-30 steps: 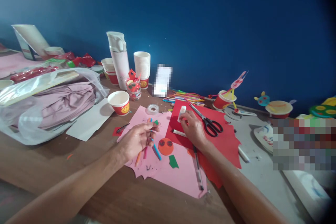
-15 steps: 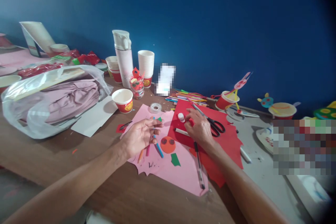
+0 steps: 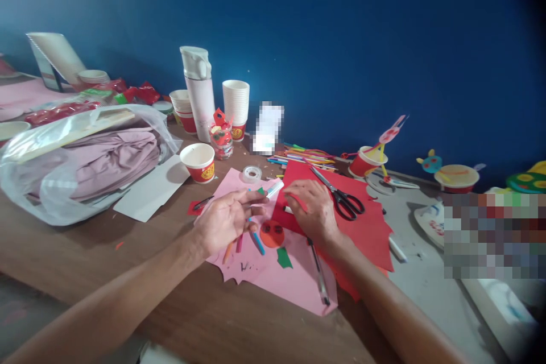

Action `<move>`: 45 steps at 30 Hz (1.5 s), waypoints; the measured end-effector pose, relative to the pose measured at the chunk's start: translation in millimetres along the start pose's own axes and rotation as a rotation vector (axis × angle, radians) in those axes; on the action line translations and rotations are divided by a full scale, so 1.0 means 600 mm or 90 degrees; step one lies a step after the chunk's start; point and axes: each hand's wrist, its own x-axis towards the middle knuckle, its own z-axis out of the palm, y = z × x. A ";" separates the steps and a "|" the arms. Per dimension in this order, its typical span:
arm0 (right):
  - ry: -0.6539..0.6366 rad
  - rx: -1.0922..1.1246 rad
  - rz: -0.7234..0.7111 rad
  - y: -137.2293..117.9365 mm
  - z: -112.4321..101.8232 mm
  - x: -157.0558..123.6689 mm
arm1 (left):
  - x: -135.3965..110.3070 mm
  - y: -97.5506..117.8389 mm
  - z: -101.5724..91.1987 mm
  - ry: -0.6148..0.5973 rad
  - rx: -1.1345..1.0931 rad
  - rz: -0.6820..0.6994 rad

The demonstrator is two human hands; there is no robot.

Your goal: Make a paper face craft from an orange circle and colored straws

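Observation:
My left hand (image 3: 226,219) is palm-up over the pink paper (image 3: 294,290), a small green paper piece (image 3: 260,190) at its fingertips. Close to those fingertips is a small white tube-like object (image 3: 275,188), seemingly a glue bottle, and my right hand (image 3: 313,210) is curled at its right end. A red strip (image 3: 297,202) shows by the right fingers; I cannot tell what it is. Below the hands lie an orange paper disc (image 3: 272,233) with two dark spots, another green paper piece (image 3: 284,257), a blue pen (image 3: 257,243) and a black pen (image 3: 318,270).
Black-handled scissors (image 3: 347,205) lie on red paper (image 3: 371,239). Behind are a tape roll (image 3: 252,174), a paper cup (image 3: 197,164), a tall bottle (image 3: 199,96) and stacked cups (image 3: 236,108). A plastic bag (image 3: 85,165) fills the left; a decorated cup (image 3: 367,161) stands right.
My right hand has moved left and closed up toward my left hand. The small white object has left the red paper and is now near the left fingertips. The view shifted slightly.

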 end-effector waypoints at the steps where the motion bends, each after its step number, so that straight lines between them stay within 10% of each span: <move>1: 0.007 0.006 -0.020 -0.010 -0.002 0.001 | 0.001 -0.003 0.000 -0.016 -0.004 -0.005; 15: -0.017 -0.063 -0.104 -0.048 -0.012 0.008 | 0.007 -0.029 -0.003 -0.091 0.016 -0.011; 26: -0.009 0.093 0.040 -0.050 -0.021 0.014 | -0.002 -0.015 0.008 0.085 0.447 0.114; 33: 0.050 0.264 0.212 -0.039 -0.041 0.031 | 0.028 0.010 0.017 0.173 1.082 0.374; 37: 0.040 0.284 0.208 -0.040 -0.043 0.032 | 0.067 -0.005 0.025 0.155 1.385 0.330; 45: 0.070 0.305 0.219 -0.032 -0.047 0.037 | 0.087 0.028 0.009 0.155 1.291 0.382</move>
